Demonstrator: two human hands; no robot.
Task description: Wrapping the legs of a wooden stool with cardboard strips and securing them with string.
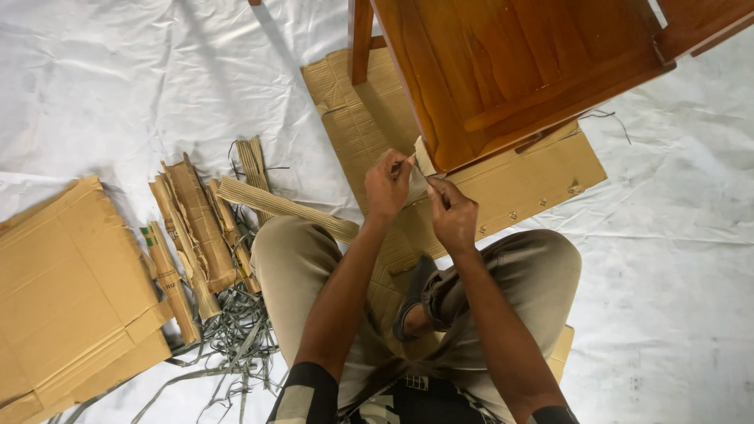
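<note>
Seated on white sheet [118, 86], legs crossed. Left hand [386, 187] and right hand [453, 212] both pinched shut on a small cardboard scrap [424, 161] pressed against corner of wooden table [510, 71], which stands on flat cardboard [542, 180]. Folded cardboard strips [196, 228] and grey strapping [236, 338] piled beside left knee; no containers seen.
</note>
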